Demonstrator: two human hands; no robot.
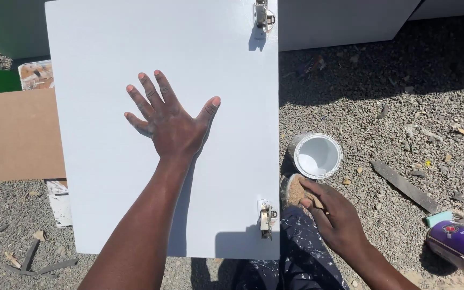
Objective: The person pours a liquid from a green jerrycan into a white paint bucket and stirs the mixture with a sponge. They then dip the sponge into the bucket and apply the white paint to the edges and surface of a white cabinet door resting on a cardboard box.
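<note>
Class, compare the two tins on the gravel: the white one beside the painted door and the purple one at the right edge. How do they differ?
The white tin shows its open mouth and a white inside; the purple tin lies on its side, its open end showing brown. The white tin sits close to the white cabinet door and the right hand; the purple tin lies farther off. Both are open, round and rest on gravel.

The white cabinet door (135, 64) is bare around the spread left hand (170, 126); hinges (265, 16) crowd its 3 o'clock edge, where a paint tin (317, 156) blocks the gravel (404, 80).
</note>
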